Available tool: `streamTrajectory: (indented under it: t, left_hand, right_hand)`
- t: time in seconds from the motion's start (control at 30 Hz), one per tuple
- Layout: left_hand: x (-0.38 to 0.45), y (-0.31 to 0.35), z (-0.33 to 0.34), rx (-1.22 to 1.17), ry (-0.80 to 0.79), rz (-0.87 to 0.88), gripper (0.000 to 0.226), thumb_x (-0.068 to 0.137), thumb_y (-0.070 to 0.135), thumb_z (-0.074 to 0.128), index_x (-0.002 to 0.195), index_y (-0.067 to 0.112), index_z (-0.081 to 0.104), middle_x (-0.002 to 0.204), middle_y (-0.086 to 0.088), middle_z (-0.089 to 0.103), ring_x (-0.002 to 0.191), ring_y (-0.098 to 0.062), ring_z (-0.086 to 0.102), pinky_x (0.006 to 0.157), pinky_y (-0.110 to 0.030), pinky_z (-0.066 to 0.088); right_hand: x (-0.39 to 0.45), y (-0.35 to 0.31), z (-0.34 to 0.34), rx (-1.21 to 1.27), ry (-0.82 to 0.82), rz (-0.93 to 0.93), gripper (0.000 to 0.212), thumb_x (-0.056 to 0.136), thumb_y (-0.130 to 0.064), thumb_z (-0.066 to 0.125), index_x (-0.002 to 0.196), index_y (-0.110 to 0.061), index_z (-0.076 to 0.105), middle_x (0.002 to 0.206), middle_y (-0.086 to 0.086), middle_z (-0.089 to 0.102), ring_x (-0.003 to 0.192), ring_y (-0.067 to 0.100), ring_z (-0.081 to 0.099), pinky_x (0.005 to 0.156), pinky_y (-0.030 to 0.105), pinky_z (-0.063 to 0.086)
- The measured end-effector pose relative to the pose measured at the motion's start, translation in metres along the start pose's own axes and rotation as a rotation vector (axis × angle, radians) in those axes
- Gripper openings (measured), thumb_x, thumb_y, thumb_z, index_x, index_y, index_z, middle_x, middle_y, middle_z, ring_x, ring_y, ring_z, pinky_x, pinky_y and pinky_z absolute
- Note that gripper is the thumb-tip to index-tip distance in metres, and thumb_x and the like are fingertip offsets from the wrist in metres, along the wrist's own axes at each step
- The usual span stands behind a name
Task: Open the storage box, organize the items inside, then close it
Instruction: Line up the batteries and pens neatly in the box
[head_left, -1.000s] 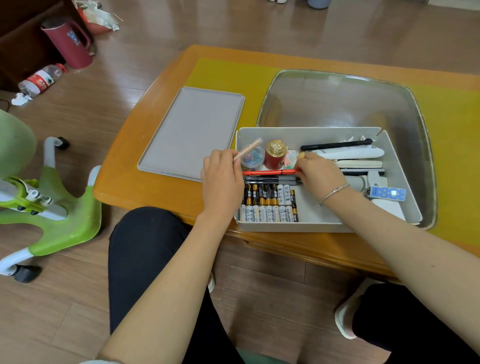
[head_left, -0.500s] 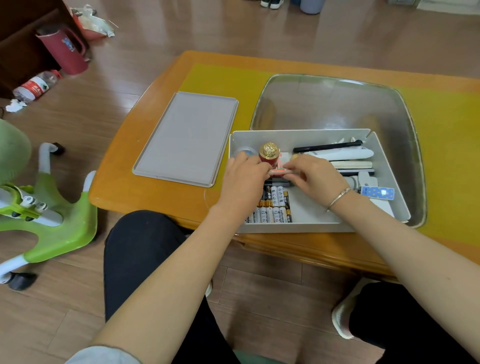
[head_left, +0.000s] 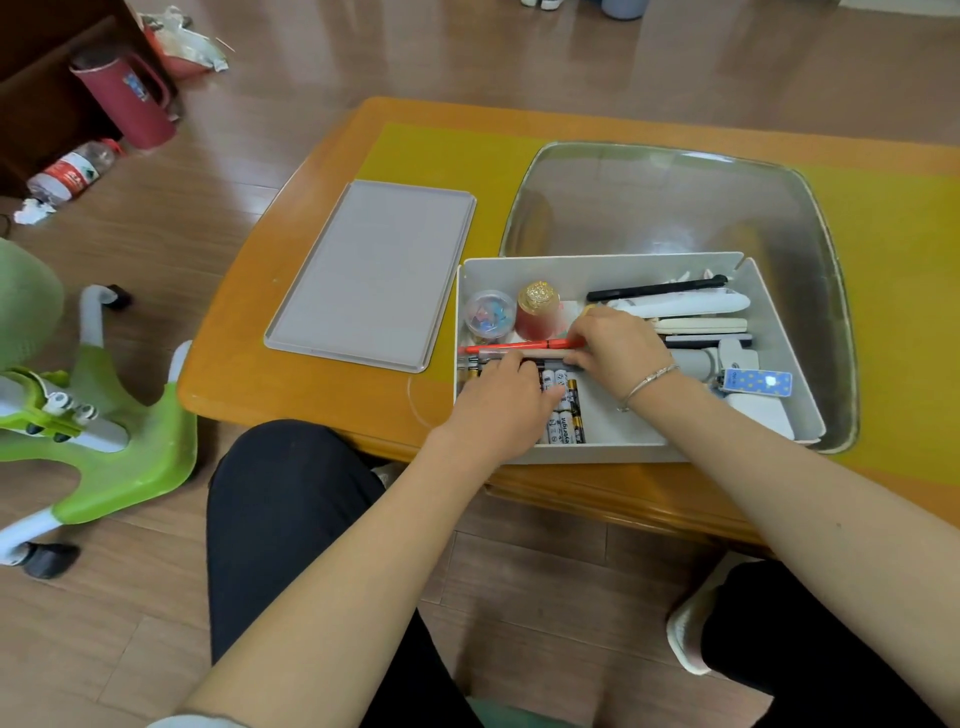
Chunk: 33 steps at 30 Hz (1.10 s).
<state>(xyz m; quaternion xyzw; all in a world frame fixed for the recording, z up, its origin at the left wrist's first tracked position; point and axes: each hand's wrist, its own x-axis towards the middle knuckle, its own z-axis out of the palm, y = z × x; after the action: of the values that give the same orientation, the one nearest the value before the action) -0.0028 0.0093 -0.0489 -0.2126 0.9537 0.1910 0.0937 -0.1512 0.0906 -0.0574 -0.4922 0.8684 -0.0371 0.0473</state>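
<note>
Open white storage box (head_left: 623, 270) sits at the near edge of the wooden table (head_left: 322, 156), lid off. Left hand (head_left: 498, 405) lies over the batteries (head_left: 566, 410), fingers curled onto a pale stick (head_left: 545, 355); right hand (head_left: 618, 353) pinches the stick's other end. Red pen (head_left: 514, 346) just behind, then clip jar (head_left: 488, 317) and gold-capped bottle (head_left: 537, 312). Grey lid (head_left: 374, 275) flat, left of the box.

Home living room: coffee table (head_left: 322, 156), wood floor (head_left: 311, 47).
</note>
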Motion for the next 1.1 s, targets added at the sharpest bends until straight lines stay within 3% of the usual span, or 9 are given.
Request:
streamTrajectory:
  t: [0.13,0.43,0.63,0.83,0.97,1.1]
  left_hand:
    - [0.002,0.0,0.001,0.025,-0.13,-0.035,0.064,0.1,0.053,0.027,0.14,0.005,0.039,0.15,-0.013,0.031,0.137,-0.028,0.032,0.104,-0.047,0.04]
    - [0.006,-0.003,0.004,0.057,-0.176,-0.043,0.073,0.098,0.057,0.026,0.152,0.009,0.014,0.161,-0.009,0.001,0.148,-0.027,0.0,0.116,-0.052,0.02]
    - [0.007,-0.003,0.007,0.082,-0.149,-0.084,0.078,0.097,0.059,0.027,0.153,0.007,0.01,0.161,-0.012,0.0,0.148,-0.03,0.0,0.115,-0.051,0.019]
    - [0.009,-0.001,0.008,0.086,-0.081,-0.038,0.074,0.098,0.056,0.032,0.154,0.015,0.004,0.161,-0.011,-0.003,0.148,-0.03,-0.004,0.116,-0.05,0.015]
    - [0.02,0.014,0.006,0.028,0.025,0.116,0.073,0.099,0.049,0.038,0.154,0.02,0.0,0.161,-0.009,-0.001,0.148,-0.029,-0.003,0.117,-0.047,0.012]
    - [0.039,0.041,0.005,-0.04,0.061,0.238,0.077,0.098,0.045,0.043,0.154,0.02,-0.005,0.161,-0.01,0.001,0.148,-0.027,0.0,0.119,-0.046,0.014]
  right_hand:
    - [0.001,-0.002,0.003,-0.005,0.0,0.01,0.025,0.092,-0.029,0.055,0.104,-0.009,0.065,0.107,0.012,0.057,0.093,0.03,0.059,0.077,0.036,0.049]
    - [0.004,-0.009,0.002,0.044,0.004,-0.068,0.019,0.092,-0.019,0.053,0.103,-0.012,0.067,0.104,0.009,0.061,0.1,0.025,0.056,0.084,0.036,0.047]
    - [-0.013,0.001,-0.014,0.15,0.197,-0.021,0.016,0.089,-0.024,0.058,0.094,-0.012,0.068,0.094,0.008,0.063,0.09,0.026,0.058,0.076,0.035,0.046]
    - [-0.027,0.047,-0.048,0.166,0.41,0.199,0.014,0.089,-0.023,0.058,0.094,-0.014,0.067,0.098,0.007,0.065,0.094,0.029,0.058,0.077,0.04,0.048]
    - [-0.027,0.084,-0.059,0.078,0.373,0.35,0.02,0.09,-0.021,0.056,0.104,-0.011,0.066,0.103,0.013,0.065,0.103,0.035,0.051,0.079,0.043,0.047]
    - [-0.02,0.1,-0.059,0.015,0.253,0.361,0.025,0.09,-0.019,0.055,0.11,-0.011,0.066,0.11,0.016,0.065,0.105,0.039,0.049,0.085,0.044,0.043]
